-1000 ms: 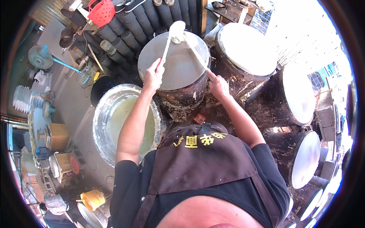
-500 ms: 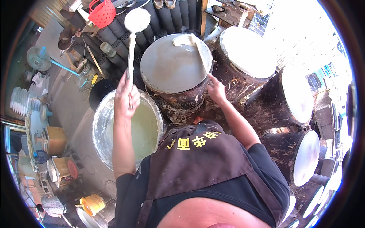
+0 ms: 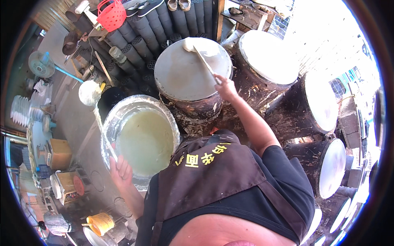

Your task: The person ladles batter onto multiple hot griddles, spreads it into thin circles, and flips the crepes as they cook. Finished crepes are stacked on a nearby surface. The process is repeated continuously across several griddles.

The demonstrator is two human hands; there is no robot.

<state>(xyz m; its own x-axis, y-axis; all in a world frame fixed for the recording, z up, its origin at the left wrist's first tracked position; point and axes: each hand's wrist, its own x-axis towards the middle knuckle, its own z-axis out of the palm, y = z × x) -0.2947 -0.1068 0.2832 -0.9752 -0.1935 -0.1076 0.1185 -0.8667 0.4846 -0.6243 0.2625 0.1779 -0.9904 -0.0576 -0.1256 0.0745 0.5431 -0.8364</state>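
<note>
My left hand (image 3: 122, 170) is closed round the long handle of a ladle. The ladle's round bowl (image 3: 89, 93), coated white, is held out past the left rim of a large metal basin (image 3: 107, 133). Pale, thin batter-like liquid (image 3: 150, 141) lies in the basin. With my right hand (image 3: 225, 87) I grip a pale long-handled spreader (image 3: 204, 61). Its rounded head rests near the far side of a round flat griddle (image 3: 176, 76), beside a white patch of batter (image 3: 209, 49). The griddle sits on a dark, crusted drum (image 3: 197, 107).
More drum stoves with round pale tops (image 3: 266, 55) curve along my right. Dark cylindrical briquettes (image 3: 143, 26) are stacked behind the griddle, with a red basket (image 3: 111, 16) above them. A fan (image 3: 41, 64) stands far left; a yellow bucket (image 3: 99, 221) is at lower left.
My left hand has swung the ladle left and down, away from above the basin's far rim. The spreader's head has moved left across the griddle, and my right hand slightly left.
</note>
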